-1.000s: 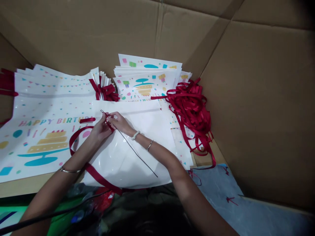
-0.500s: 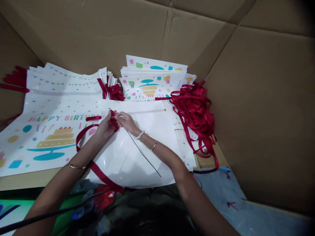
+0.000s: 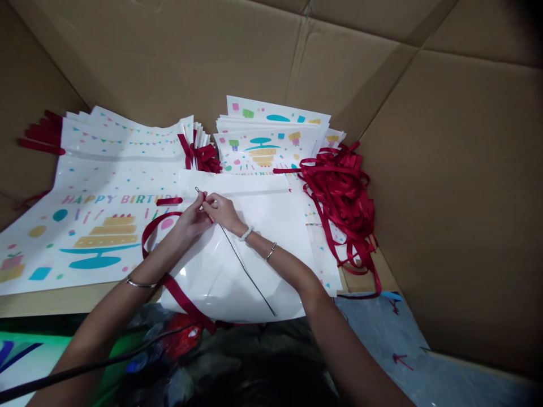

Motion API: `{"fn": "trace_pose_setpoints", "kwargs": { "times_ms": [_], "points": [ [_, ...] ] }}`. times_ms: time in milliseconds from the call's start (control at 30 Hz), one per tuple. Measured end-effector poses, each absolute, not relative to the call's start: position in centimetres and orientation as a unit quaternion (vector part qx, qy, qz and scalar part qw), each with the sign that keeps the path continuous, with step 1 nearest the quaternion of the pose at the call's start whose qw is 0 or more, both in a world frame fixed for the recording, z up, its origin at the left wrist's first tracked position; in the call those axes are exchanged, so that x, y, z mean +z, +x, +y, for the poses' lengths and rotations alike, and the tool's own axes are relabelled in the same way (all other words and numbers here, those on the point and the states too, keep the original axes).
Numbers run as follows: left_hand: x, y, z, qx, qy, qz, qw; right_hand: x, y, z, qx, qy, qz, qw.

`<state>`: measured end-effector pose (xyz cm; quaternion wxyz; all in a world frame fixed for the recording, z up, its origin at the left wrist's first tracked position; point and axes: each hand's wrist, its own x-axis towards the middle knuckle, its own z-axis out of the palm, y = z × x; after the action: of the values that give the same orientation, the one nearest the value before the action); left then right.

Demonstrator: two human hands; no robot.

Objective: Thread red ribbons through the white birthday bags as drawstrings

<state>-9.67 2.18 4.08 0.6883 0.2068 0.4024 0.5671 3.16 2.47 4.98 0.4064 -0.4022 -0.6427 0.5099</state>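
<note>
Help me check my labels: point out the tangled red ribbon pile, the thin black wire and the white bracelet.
Tangled red ribbon pile (image 3: 339, 183): head view, upper middle of the heap.
Thin black wire (image 3: 245, 271): head view, middle of its exposed length.
White bracelet (image 3: 246, 233): head view, its upper band.

Both hands (image 3: 207, 213) together, fingers (image 3: 206, 202) pinched, forearms angled inward.

single head-worn view, forward and steeply down over both hands (image 3: 207, 212), within forearm reach

Count — hands (image 3: 221, 212) 2 | wire (image 3: 247, 271) 1 | ribbon heap (image 3: 339, 183) 1 | bangles (image 3: 141, 284) 2 — pale bracelet (image 3: 246, 233) 1
</note>
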Motion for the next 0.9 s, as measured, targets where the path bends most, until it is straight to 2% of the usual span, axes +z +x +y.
{"fn": "trace_pose_setpoints", "kwargs": {
  "times_ms": [233,433,600,900],
  "points": [
    [4.6,-10.5,2.5,0.587,0.259,0.365,0.675,5.8,4.3,2.7,0.596,-0.351,-0.586,0.423],
    [4.5,-10.5,2.4,0.622,0.282,0.379,0.625,5.2,4.3,3.2,0.575,-0.347,-0.602,0.432],
    [5.2,-9.3,1.4,0.642,0.281,0.412,0.582,5.8,3.6,2.8,0.599,-0.405,-0.564,0.398],
    [4.7,-8.5,1.3,0.659,0.266,0.44,0.549,6.5,3.2,2.1,0.597,-0.417,-0.536,0.427]
  ]
}}
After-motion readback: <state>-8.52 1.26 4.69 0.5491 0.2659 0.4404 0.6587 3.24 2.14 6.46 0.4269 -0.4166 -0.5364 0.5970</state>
